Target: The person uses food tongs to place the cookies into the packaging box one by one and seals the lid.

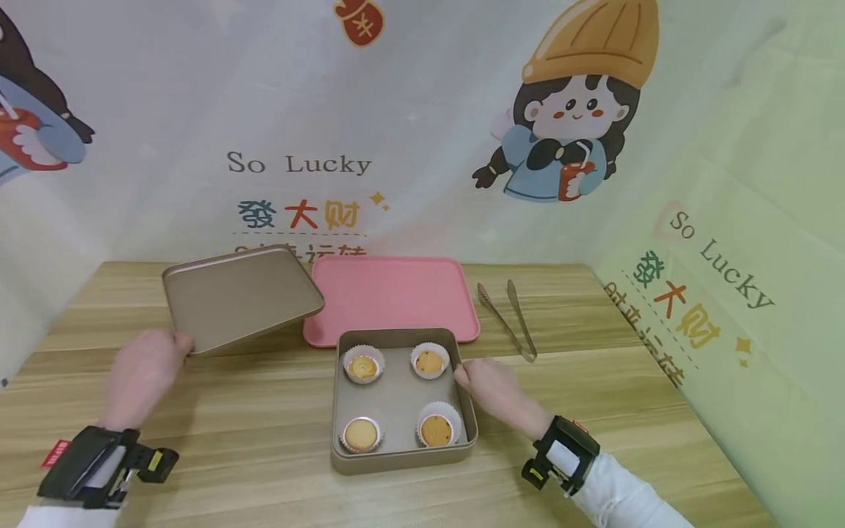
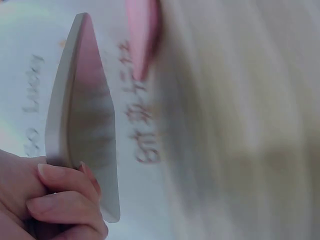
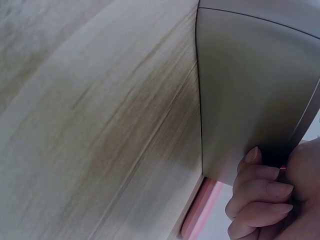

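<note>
My left hand (image 1: 147, 372) pinches the near corner of a shallow beige metal lid (image 1: 244, 297), holding it tilted above the table. In the left wrist view, curled fingers (image 2: 67, 205) grip the edge of that lid (image 2: 92, 115). A beige square tin (image 1: 403, 458) stands in front of me. Inside, at its corners, sit round cookies in white paper cups: back left (image 1: 362, 367), back right (image 1: 429, 362), front left (image 1: 361, 434), front right (image 1: 436, 430). My right hand (image 1: 496, 392) grips the tin's right rim, its curled fingers (image 3: 260, 192) against the outer wall.
A pink tray (image 1: 396, 293) lies behind the tin, partly hidden by the lid. Metal tongs (image 1: 518, 323) with spread arms rest to the right of the tray. A printed cloth (image 1: 422, 125) hangs behind and beside the wooden table (image 1: 264, 447).
</note>
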A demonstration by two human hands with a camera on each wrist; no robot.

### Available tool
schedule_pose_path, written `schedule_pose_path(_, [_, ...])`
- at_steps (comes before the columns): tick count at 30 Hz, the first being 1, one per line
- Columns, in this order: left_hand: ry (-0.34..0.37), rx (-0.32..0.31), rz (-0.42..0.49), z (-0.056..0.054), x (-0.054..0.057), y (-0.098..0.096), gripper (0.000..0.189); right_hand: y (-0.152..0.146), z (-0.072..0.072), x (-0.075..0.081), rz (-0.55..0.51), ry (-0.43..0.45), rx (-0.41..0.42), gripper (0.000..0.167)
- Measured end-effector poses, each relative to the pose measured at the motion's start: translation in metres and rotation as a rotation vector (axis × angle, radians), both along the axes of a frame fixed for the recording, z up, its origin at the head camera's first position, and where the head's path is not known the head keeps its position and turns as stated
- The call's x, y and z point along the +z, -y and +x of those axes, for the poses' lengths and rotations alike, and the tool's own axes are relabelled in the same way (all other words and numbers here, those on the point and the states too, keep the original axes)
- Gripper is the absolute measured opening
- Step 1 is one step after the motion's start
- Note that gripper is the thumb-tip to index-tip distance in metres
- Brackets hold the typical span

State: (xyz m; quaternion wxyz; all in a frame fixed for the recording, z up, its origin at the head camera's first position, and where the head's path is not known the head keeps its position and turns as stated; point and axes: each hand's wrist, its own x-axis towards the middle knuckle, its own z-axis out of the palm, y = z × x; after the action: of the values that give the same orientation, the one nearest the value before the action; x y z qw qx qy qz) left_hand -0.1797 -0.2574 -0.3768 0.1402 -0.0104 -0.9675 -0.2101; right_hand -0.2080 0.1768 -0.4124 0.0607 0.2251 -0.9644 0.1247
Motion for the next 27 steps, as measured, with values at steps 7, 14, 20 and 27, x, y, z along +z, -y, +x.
schedule_pose_path(7, [0.016, -0.05, 0.06, -0.008, 0.028, -0.049, 0.035, 0.001, -0.001, -0.001, 0.007, 0.004, -0.012, 0.039])
schedule_pose_path(14, [0.042, -0.123, 0.155, -0.012, 0.037, -0.104, 0.033, 0.001, -0.001, 0.001, -0.012, 0.017, -0.03, 0.04])
schedule_pose_path(20, [0.024, -0.168, 0.176, -0.012, 0.037, -0.131, 0.033, 0.0, -0.004, 0.001, -0.049, 0.065, -0.013, 0.042])
schedule_pose_path(27, [0.029, -0.177, 0.191, -0.013, 0.035, -0.138, 0.033, -0.012, -0.017, 0.022, -0.313, 0.169, 0.021, 0.041])
